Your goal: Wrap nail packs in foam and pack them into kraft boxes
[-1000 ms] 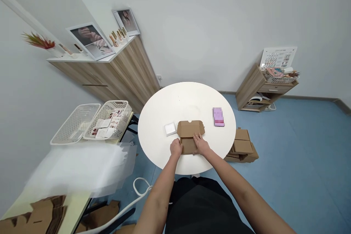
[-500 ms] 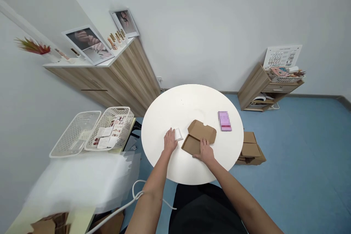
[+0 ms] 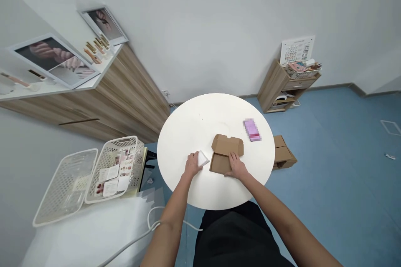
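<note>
A small flat white packet lies at the left of the open cardboard box, one edge tilted up. My left hand is closed on the packet's left side. The shallow brown cardboard box has its lid folded back, away from me. Gripping the right side of this box is my right hand, its fingers over the wall and its thumb at the near edge. On the right part of the table is a purple packet, blurred so that its print cannot be read.
The round white table holds these things. Left of it stand two white baskets, one with cards and papers. A white cable runs near my left arm. More cardboard boxes sit right of the table; a wooden shelf is behind.
My left hand has closed around the white packet and tilted it. The cardboard box has turned slightly straighter under my right hand. The camera view has shifted to the right.
</note>
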{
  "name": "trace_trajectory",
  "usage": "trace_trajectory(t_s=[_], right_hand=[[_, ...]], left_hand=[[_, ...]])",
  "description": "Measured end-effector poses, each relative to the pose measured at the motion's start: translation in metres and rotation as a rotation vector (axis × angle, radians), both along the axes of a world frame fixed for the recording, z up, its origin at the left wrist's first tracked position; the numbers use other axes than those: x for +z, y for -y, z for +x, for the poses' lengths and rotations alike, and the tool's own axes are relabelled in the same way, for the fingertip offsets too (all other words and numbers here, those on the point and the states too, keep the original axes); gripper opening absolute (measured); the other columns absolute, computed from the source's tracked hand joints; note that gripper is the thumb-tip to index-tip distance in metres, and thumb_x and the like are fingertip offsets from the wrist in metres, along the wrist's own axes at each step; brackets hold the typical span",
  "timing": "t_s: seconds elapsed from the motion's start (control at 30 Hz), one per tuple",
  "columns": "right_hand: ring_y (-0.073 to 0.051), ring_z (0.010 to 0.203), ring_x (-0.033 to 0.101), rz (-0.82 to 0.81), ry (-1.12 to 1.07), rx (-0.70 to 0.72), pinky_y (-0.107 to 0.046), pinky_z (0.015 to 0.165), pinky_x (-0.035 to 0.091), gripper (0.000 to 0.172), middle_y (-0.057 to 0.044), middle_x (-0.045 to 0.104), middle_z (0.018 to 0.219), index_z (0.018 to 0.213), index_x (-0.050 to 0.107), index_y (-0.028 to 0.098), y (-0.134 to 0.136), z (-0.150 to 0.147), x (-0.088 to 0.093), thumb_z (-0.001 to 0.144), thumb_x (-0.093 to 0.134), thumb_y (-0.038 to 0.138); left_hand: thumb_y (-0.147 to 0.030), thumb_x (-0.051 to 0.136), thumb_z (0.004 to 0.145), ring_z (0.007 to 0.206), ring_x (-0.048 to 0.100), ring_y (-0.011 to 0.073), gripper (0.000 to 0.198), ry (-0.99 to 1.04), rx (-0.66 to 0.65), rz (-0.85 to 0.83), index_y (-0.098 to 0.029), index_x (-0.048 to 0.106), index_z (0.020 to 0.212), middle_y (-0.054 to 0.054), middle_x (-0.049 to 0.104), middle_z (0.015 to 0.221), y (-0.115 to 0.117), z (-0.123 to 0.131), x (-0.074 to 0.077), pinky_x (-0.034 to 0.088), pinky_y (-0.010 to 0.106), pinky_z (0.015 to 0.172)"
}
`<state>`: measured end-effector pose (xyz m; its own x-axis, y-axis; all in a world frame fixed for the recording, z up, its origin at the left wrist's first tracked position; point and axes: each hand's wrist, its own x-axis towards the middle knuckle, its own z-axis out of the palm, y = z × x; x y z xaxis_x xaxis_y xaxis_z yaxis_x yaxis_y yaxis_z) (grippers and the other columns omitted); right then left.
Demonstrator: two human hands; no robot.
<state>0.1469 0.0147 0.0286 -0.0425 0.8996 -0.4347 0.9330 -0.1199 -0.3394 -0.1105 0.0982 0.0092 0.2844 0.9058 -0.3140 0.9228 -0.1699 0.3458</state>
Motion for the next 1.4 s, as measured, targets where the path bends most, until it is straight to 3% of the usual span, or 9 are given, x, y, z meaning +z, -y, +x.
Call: trace_trajectory(t_s=[0.2,0.37,0.5,0.63,0.8,0.97,1.2,1.3,1.4], right_hand=[[-0.031,0.148,0.012,-0.034,0.002,0.012,-0.040,0.107,0.042,0.123,-0.015,0.021,0.159,0.154,0.017,0.016,-0.004,0.000,0.000,0.058,0.084,0.052],[-0.033,0.148,0.011,-0.010,-0.035,0.025,-0.043,0.107,0.041,0.123,-0.015,0.021,0.159,0.154,0.016,0.017,-0.006,0.002,-0.003,0.057,0.084,0.050],[-0.036,0.147,0.012,0.012,-0.097,0.050,-0.045,0.109,0.039,0.127,-0.019,0.021,0.158,0.153,0.018,0.016,-0.011,0.005,-0.009,0.051,0.088,0.046],[-0.037,0.146,0.016,0.041,-0.154,0.102,-0.048,0.110,0.037,0.129,-0.021,0.025,0.156,0.152,0.021,0.015,-0.015,0.012,-0.016,0.046,0.090,0.041],[-0.039,0.147,0.014,0.057,-0.207,0.185,-0.049,0.115,0.030,0.133,-0.023,0.022,0.157,0.151,0.022,0.013,-0.019,0.021,-0.024,0.041,0.092,0.036],[-0.040,0.146,0.015,0.092,-0.193,0.229,-0.047,0.118,0.024,0.134,-0.025,0.023,0.157,0.150,0.024,0.008,-0.020,0.021,-0.028,0.039,0.092,0.036],[-0.040,0.147,0.016,0.116,-0.166,0.288,-0.045,0.119,0.019,0.134,-0.027,0.026,0.155,0.150,0.024,0.004,-0.024,0.020,-0.031,0.043,0.089,0.052],[-0.041,0.146,0.016,0.126,-0.155,0.304,-0.048,0.118,0.018,0.133,-0.026,0.026,0.156,0.151,0.023,0.007,-0.023,0.022,-0.030,0.046,0.086,0.058],[-0.042,0.145,0.016,0.125,-0.117,0.305,-0.055,0.116,0.018,0.127,-0.023,0.024,0.157,0.152,0.023,0.011,-0.018,0.023,-0.022,0.052,0.082,0.061]], left_hand=[[-0.031,0.078,0.060,0.120,0.044,0.0346,0.085,-0.033,0.088,-0.117,-0.022,0.036,0.133,0.014,0.048,0.126,-0.002,0.001,0.003,0.038,0.042,0.096],[-0.033,0.071,0.070,0.119,0.045,0.0303,0.078,0.221,0.186,0.017,-0.019,0.033,0.137,0.013,0.047,0.124,0.003,0.002,0.015,0.039,0.039,0.099],[-0.032,0.074,0.066,0.117,0.045,0.0299,0.084,0.358,-0.108,0.061,-0.022,0.035,0.139,0.010,0.048,0.124,0.012,0.028,0.025,0.039,0.043,0.100],[-0.028,0.078,0.060,0.111,0.049,0.0317,0.087,0.285,-0.341,0.002,-0.023,0.040,0.138,0.010,0.051,0.120,0.019,0.060,0.019,0.042,0.045,0.096],[-0.029,0.080,0.062,0.117,0.049,0.0328,0.088,0.138,-0.444,0.014,-0.024,0.039,0.140,0.012,0.052,0.125,0.020,0.076,0.009,0.038,0.045,0.100],[-0.038,0.078,0.068,0.120,0.050,0.0336,0.081,0.133,-0.522,0.090,-0.023,0.039,0.138,0.014,0.053,0.129,0.023,0.080,-0.005,0.040,0.045,0.098],[-0.043,0.073,0.075,0.122,0.050,0.0369,0.071,0.140,-0.578,0.244,-0.018,0.045,0.135,0.018,0.053,0.132,0.027,0.074,-0.031,0.044,0.047,0.095],[-0.046,0.069,0.078,0.124,0.048,0.0380,0.068,0.143,-0.542,0.299,-0.016,0.047,0.135,0.020,0.050,0.135,0.033,0.071,-0.033,0.044,0.049,0.095],[-0.049,0.060,0.085,0.123,0.048,0.0359,0.058,0.212,-0.523,0.338,-0.016,0.050,0.132,0.019,0.052,0.134,0.042,0.068,-0.026,0.043,0.049,0.097]])
